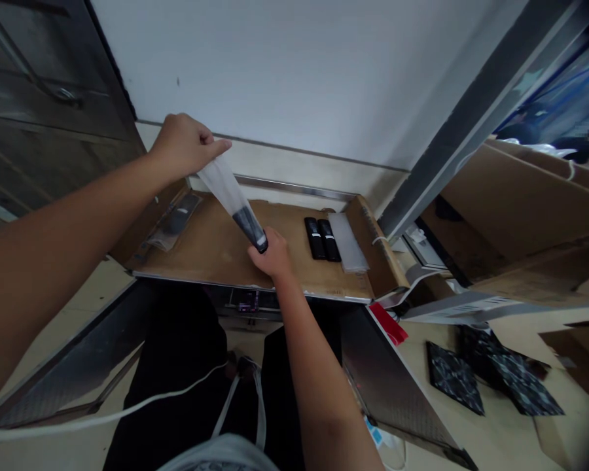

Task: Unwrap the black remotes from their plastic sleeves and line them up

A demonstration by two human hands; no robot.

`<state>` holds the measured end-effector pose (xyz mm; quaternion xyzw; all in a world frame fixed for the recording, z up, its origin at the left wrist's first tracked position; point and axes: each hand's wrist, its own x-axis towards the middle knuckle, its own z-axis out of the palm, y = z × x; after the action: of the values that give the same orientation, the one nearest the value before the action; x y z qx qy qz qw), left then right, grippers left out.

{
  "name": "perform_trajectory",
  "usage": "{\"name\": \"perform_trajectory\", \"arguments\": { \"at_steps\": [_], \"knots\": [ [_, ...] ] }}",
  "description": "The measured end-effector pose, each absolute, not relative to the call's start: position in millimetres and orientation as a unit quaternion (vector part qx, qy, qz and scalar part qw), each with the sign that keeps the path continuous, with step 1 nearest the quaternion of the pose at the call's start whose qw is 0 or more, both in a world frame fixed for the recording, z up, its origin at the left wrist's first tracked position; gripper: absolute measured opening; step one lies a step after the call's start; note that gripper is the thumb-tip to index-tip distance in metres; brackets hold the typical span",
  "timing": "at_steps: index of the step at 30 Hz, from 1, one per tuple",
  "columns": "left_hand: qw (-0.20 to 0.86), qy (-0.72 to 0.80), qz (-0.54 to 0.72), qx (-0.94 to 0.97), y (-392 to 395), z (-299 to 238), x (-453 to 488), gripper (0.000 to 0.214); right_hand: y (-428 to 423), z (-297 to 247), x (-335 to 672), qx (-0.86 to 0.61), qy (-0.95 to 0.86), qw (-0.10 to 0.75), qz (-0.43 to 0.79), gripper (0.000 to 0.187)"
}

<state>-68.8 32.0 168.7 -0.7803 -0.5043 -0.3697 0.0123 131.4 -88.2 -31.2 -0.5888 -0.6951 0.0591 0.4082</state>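
My left hand (pixel 184 145) is closed, pinching the top end of a clear plastic sleeve (pixel 222 181) held up above a flattened cardboard sheet (pixel 211 252). A black remote (pixel 250 227) sits in the lower end of the sleeve. My right hand (pixel 273 255) is closed on that lower end, gripping the remote through the plastic just above the cardboard. Two black remotes (pixel 322 238) lie side by side on the cardboard to the right. Beside them is a small stack of clear sleeves (pixel 347 242).
A bagged remote (pixel 177 221) lies at the cardboard's left edge. The cardboard's right flap (pixel 377 245) stands up. Brown boxes (pixel 515 209) sit to the right, dark patterned bags (pixel 491 373) on the floor. A white cable (pixel 127 409) crosses my lap.
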Motion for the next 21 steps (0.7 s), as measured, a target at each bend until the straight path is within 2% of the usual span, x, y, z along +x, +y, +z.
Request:
{"name": "perform_trajectory", "arguments": {
  "at_steps": [6,11,16,18,21],
  "knots": [
    [0.008,-0.525,-0.319,-0.789,40,160,-79,0.053,-90,-28,130,-0.585,-0.701,0.404,0.059,0.026],
    [0.025,-0.519,-0.354,-0.778,37,161,-84,0.052,-90,-28,129,-0.577,-0.706,0.405,0.066,0.031],
    [0.060,-0.560,-0.444,-0.697,34,175,-102,0.051,-92,-29,132,-0.628,-0.669,0.391,0.077,0.050],
    [0.036,-0.575,-0.496,-0.649,33,175,-108,0.050,-93,-30,134,-0.678,-0.626,0.381,0.060,0.054],
    [-0.061,-0.574,-0.559,-0.595,33,155,-106,0.050,-92,-33,140,-0.726,-0.582,0.366,0.024,0.058]
  ]
}}
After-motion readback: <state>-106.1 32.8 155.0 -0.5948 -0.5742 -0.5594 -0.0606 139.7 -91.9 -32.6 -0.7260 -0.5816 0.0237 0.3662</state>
